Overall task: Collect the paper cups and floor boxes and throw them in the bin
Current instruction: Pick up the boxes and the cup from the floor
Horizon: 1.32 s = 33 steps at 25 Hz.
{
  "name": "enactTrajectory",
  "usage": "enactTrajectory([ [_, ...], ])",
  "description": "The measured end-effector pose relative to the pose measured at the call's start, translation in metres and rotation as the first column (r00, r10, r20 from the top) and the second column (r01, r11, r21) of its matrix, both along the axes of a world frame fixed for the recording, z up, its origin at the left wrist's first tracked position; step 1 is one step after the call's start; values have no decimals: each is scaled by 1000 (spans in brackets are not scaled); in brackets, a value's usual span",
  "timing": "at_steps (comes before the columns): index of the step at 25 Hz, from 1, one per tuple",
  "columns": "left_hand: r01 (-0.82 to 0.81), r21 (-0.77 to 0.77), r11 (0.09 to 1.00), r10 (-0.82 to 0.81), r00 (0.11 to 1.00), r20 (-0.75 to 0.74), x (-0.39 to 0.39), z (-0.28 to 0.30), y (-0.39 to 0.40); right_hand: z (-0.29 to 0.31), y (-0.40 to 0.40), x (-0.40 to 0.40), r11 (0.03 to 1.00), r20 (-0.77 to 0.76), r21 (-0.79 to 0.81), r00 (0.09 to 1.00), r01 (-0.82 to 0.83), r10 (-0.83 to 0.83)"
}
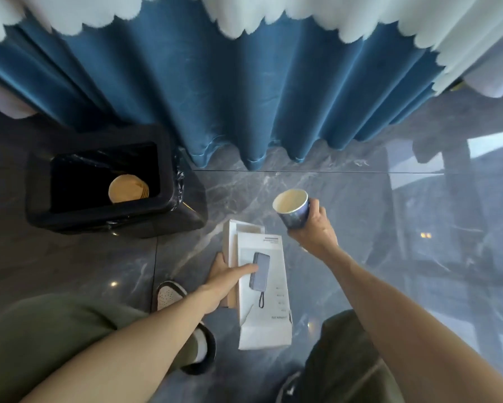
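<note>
A: Where is the bin (99, 210) placed relative to what is held?

B: It is set ahead and to the left, nearer the left hand (224, 277). 1 stack of tan cups (128, 189) is already seen inside its black liner.

A: How are the boxes (262, 289) gripped?

B: 2 flat white cardboard boxes are clamped together, thumb on the printed face, fingers underneath. Their long axis is pointed away from the body, roughly toward the curtain (215, 97).

A: And the right hand (314, 231)?

B: It is wrapped around 1 blue paper cup (292, 209), mouth open and tilted leftward. A leftward carry over the glossy marble floor (346, 199) is judged to be needed.
</note>
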<state>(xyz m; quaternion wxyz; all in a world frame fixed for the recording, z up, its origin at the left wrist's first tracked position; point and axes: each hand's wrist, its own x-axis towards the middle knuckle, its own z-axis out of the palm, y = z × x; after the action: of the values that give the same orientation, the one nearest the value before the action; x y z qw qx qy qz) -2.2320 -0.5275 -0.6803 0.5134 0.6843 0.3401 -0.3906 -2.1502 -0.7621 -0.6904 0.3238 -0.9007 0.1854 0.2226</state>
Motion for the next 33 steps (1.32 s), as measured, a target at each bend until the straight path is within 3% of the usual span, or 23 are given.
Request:
enactTrajectory([
  [8,-28,71,997,27,999,19,-3,256,12,263,9,-61,937,-29,274,975,218,-219],
  [13,-27,107,994,19,997,75,-23,400,42,413,48,-89,917,-63,358,984,179,-168],
  [16,-11,89,996,3,996,90,-29,451,82,470,83,-102,919,-103,355,984,171,-143],
  [21,74,101,992,-81,994,67,-18,493,175,510,179,-123,900,-175,340,959,273,-225],
  [26,209,63,976,-213,975,68,24,523,293,524,297,-117,699,-278,411,811,585,-515],
  [33,185,152,971,-194,980,44,78,541,397,528,373,-65,520,-327,396,646,757,-690],
])
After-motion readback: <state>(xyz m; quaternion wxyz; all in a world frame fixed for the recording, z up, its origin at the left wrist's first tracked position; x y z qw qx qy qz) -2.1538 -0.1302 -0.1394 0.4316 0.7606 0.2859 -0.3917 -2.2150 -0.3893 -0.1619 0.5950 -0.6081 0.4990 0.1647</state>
